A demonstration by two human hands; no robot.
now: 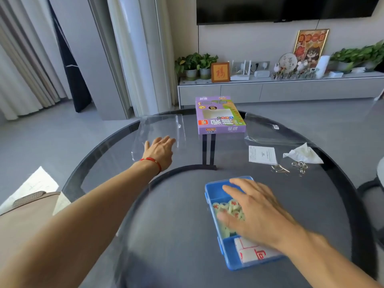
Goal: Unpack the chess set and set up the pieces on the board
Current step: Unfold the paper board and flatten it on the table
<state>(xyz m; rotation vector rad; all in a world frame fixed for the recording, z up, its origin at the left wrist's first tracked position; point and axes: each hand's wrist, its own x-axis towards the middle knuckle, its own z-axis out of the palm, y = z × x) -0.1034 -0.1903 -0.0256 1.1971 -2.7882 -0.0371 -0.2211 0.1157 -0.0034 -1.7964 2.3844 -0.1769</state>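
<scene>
On the table [178,225], the tray [228,258] lies at five o'clock, the box [220,117] at twelve, the clear sheet [162,125] at eleven, the leaflet [262,154] at two.

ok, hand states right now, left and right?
Left hand: open, fingers straight, on the clear plastic sheet.
Right hand: open, fingers spread over the pieces in the blue box, gripping nothing.

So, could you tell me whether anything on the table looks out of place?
A crumpled white tissue and loose metal rings lie at the right edge, unrelated to the chess set. Nothing looks spilled or damaged.
</scene>
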